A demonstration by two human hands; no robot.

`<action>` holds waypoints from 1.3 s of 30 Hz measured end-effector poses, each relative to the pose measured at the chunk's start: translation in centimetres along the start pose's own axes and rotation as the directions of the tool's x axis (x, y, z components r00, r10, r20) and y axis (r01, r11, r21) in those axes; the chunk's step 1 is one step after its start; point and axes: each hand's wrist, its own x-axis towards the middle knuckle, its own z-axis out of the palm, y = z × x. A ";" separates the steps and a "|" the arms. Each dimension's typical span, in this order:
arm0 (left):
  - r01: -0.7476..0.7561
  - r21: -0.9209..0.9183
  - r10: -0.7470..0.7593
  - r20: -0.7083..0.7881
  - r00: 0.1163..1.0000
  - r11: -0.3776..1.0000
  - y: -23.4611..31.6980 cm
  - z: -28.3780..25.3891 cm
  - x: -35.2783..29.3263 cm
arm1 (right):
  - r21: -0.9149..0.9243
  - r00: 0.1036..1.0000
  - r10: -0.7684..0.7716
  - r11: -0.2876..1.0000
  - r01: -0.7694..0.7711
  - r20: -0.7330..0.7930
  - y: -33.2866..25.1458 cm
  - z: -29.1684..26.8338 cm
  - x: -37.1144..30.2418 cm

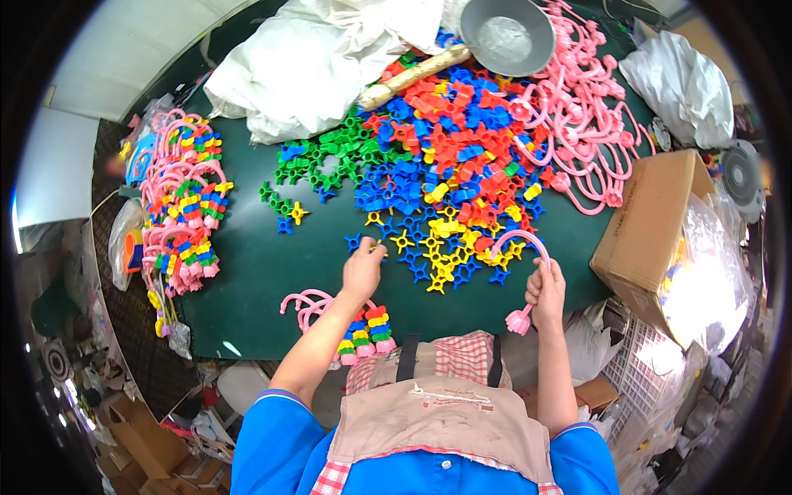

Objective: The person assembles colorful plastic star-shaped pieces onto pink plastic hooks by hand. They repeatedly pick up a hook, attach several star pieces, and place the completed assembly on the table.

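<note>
Beige apron [441, 425] foremost, pink hook [517, 321] runs through curled right fingers [535, 285]; left fingers [369, 246] bunched, hold unclear.

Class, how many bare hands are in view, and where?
2: the left hand, near a blue star-shaped plastic piece, and the right hand, holding a pink curved plastic hook.
</note>
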 end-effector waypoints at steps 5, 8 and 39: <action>-0.165 -0.264 0.142 -0.105 0.984 0.950 7.6 -1.7 2.6 | 0.138 0.992 -0.035 0.989 0.053 -0.125 2.3 -3.1 -2.6; -0.305 -0.251 0.316 0.005 0.949 0.919 14.7 1.6 5.2 | 0.208 0.980 -0.036 0.975 0.077 -0.198 2.5 -3.5 -3.7; 0.470 -0.529 -0.013 0.674 0.739 -0.706 13.1 1.1 5.7 | 0.400 0.995 -0.100 0.912 0.095 -0.008 2.1 7.2 -1.1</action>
